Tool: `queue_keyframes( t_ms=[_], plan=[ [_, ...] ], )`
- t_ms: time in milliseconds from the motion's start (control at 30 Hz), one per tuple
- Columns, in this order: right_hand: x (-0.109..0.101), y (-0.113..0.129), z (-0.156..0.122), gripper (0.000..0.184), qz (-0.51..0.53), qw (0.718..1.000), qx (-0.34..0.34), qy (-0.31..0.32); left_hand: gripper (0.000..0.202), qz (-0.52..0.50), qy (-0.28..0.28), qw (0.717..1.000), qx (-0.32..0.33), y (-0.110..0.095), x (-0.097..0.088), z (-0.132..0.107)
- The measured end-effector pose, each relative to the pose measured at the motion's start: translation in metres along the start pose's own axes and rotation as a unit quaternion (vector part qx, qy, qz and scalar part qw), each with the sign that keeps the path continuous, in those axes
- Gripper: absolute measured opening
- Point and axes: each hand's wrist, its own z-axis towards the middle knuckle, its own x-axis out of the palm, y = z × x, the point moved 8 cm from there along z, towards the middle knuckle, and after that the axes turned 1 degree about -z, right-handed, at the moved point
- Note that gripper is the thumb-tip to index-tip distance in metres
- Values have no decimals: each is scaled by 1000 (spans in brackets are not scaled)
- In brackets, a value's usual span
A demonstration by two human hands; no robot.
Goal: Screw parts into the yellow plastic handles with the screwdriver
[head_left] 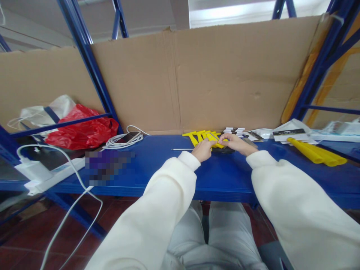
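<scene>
Both of my hands meet over a row of yellow T-shaped plastic pieces (194, 138) near the back of the blue shelf. My left hand (203, 150) is closed, its fingertips on one yellow piece. From the other side my right hand (235, 144) bends its fingers and thumb in a pinch at the same piece. The fingers partly cover what lies between them. Under the hands lies a screwdriver-like tool, its thin metal shaft (181, 149) pointing left and its black handle (225, 150) partly hidden.
Small black-and-white boxes (234, 131) lie behind my right hand. Yellow tube-shaped handles (317, 153) rest at the right. Leftward are a coiled white cable (123, 140), a red plastic bag (81, 129) and a power strip (56, 175). A cardboard wall (225, 78) closes the back.
</scene>
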Motion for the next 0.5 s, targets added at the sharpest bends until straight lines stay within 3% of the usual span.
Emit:
queue_keyframes(
  t_ms=[300,500],
  plan=[
    [3,2,7,13,-46,998,-43,0,61,3,1,1000,-6,-4,-2,-3],
    [3,0,2,23,-21,999,21,-34,62,-3,-4,1000,-1,-1,-2,-2]
  ],
)
